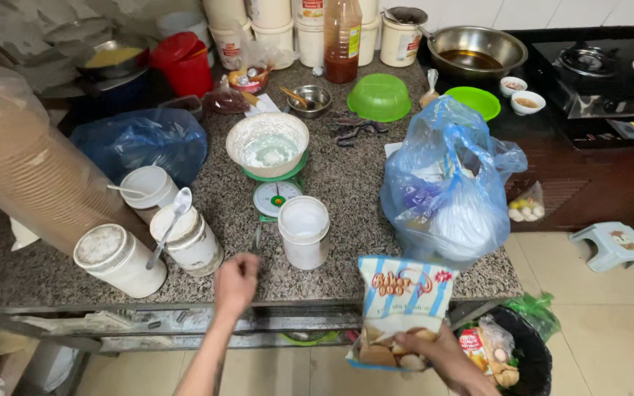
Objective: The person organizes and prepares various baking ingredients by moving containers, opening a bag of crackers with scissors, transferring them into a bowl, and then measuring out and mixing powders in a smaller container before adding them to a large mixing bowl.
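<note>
My right hand (pixel 434 353) grips a striped blue-and-white packet (pixel 403 301) by its lower end, just off the counter's (pixel 346 191) front edge beside the black bin (pixel 530 352); its long axis stands near upright, top toward the counter. My left hand (pixel 235 281) rests curled into a loose, empty fist at that front edge, nearest the white tub (pixel 304 230).

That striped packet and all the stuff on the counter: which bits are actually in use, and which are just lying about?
In use:
striped packet, held in the right hand
left hand, a closed fist at the counter edge
white tub, nearest it

Lying about:
blue bag
green bowl
sauce bottle
red jug
</note>
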